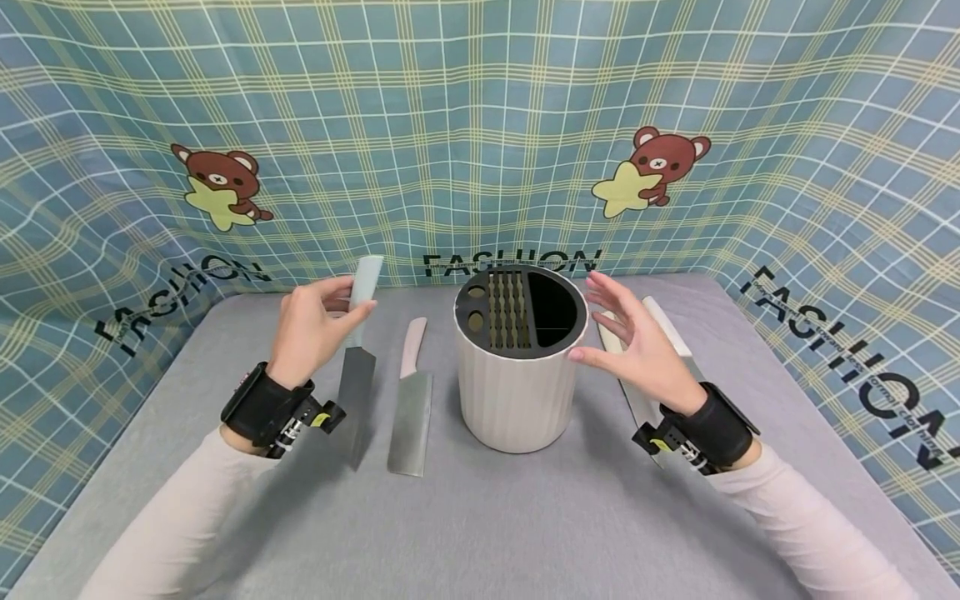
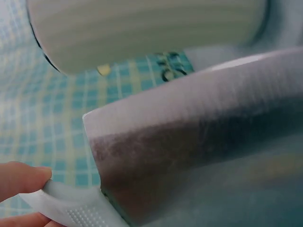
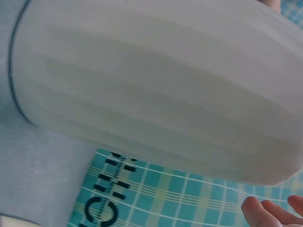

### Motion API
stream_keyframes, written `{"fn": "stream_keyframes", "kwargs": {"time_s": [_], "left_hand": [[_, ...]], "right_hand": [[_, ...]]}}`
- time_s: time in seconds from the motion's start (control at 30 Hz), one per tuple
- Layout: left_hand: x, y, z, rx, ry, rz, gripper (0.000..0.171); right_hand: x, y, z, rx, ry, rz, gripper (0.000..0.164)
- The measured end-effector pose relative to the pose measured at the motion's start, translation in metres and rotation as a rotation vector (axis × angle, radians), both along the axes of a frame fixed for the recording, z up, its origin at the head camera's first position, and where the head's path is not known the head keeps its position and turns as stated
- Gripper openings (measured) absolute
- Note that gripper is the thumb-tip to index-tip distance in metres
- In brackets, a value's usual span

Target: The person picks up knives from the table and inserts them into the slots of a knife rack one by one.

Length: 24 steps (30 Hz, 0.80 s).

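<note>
My left hand (image 1: 309,329) grips a broad kitchen knife (image 1: 355,392) by its pale blue handle, the blade hanging downward. In the left wrist view, the wide metal blade (image 2: 189,142) fills much of the picture, with thumb and fingers at the handle. A white ribbed round knife holder (image 1: 516,408) stands upright in the middle; its black top has two round holes, wavy slots and one large opening. Beside its right rim is my right hand (image 1: 637,346), fingers spread and holding nothing. In the right wrist view, its fingertips (image 3: 258,213) are near the holder's rim.
A pink-handled cleaver (image 1: 411,421) lies between the held knife and the holder. Two light-handled knives, one with a white handle (image 1: 666,325), lie on the right, partly hidden by my right hand. A plaid cloth (image 1: 390,125) hangs behind the grey table (image 1: 480,533).
</note>
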State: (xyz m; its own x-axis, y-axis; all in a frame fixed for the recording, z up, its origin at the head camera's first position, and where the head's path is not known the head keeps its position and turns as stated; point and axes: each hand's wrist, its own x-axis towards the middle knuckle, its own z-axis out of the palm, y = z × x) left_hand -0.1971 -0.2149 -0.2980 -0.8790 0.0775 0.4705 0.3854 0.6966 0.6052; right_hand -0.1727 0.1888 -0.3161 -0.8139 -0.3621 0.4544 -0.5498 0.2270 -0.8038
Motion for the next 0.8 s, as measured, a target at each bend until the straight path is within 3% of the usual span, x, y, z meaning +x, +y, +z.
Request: {"fn": "stream_keyframes", "kwargs": {"time_s": [0.13,0.2,0.27,0.33,0.37,0.5,0.63,0.8], "left_hand": [[-0.026,-0.013,-0.033,0.117,0.026,-0.116,0.049],[-0.03,-0.012,-0.039,0.161,0.019,-0.17,0.05],[-0.022,-0.003,-0.031,0.209,-0.007,-0.232,0.051],[-0.005,0.012,-0.016,0.223,-0.015,-0.255,0.049],[0.011,0.023,-0.001,0.215,-0.031,-0.26,0.05],[0.05,0.054,0.038,0.193,-0.064,-0.264,0.047],[0.066,0.072,0.053,0.229,-0.096,-0.292,0.044],[0.07,0.086,0.057,0.297,-0.093,-0.376,0.044]], "right_hand": [[0.002,-0.005,0.012,-0.033,0.018,0.022,0.087],[0.003,-0.008,0.017,-0.041,0.028,0.022,0.086],[0.004,-0.011,0.022,-0.043,0.055,0.012,0.084],[0.005,-0.013,0.027,-0.064,0.09,0.005,0.082],[0.006,-0.013,0.03,-0.077,0.111,0.008,0.08],[0.008,-0.017,0.039,-0.121,0.157,0.048,0.078],[0.01,-0.024,0.044,-0.103,0.147,0.088,0.078],[0.014,-0.034,0.046,-0.108,0.128,0.125,0.078]]}}
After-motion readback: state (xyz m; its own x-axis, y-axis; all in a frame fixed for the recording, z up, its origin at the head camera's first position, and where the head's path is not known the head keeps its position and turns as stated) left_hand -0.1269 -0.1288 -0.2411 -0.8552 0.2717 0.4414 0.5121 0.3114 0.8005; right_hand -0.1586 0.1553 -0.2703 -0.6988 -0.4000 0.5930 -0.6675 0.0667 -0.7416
